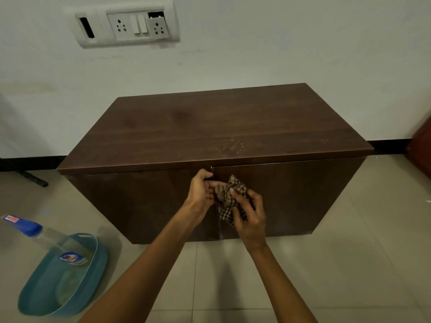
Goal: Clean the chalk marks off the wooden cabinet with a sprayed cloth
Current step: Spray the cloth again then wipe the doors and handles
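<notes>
A low dark wooden cabinet (186, 127) stands against the white wall, its two doors facing me. Faint pale chalk marks (232, 145) speckle the top near its front edge, right of centre. In front of the door seam, both hands hold a bunched brown checked cloth (227, 199). My left hand (201, 192) pinches its left end. My right hand (250, 216) grips it from the right and below. A clear spray bottle (46, 238) with a blue head lies tilted in a basin on the floor at lower left.
The teal plastic basin (42, 297) sits on the tiled floor left of my arms. A switch and socket panel (127, 24) is on the wall above. A dark wooden edge (422, 145) shows at the far right. A black object (32, 178) lies by the skirting at left.
</notes>
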